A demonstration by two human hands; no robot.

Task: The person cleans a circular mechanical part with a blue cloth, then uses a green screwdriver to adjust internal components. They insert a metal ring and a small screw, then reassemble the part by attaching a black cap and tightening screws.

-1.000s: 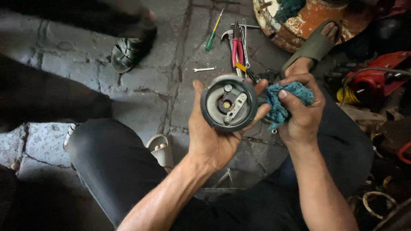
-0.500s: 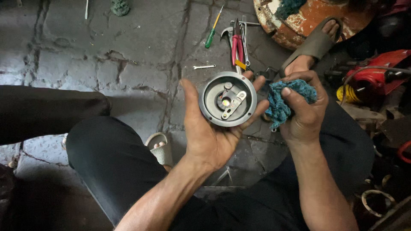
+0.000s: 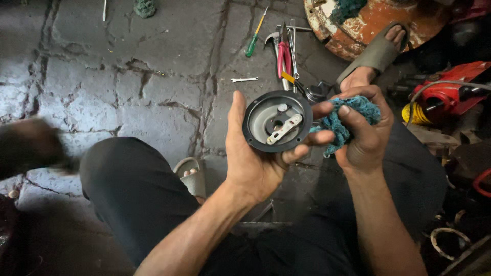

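- Head view looks down on my left hand (image 3: 253, 166), which cradles a round metal plate (image 3: 277, 121) with its open face turned up toward me; I judge it is held so to show the small bright lever (image 3: 285, 129) and the centre hole inside.
- Left grip is wrapped around the plate: thumb up along its left rim, fingers curled under and out past its right edge, so it sits firmly in the palm.
- Right hand (image 3: 364, 134) sits just right of the plate, its fingers bunched tight on a teal rag (image 3: 348, 120); the rag touches the fingertips of my left hand at the plate's right edge, near enough to wipe.
- Above the plate, on the cracked stone floor (image 3: 153, 76), lie red-handled pliers (image 3: 284, 55), a green-handled screwdriver (image 3: 255, 36) and a small spanner (image 3: 244, 79), all within reach.
- Below and left of the plate is my bent knee in dark trousers (image 3: 133, 189), so I am crouched low over the floor.
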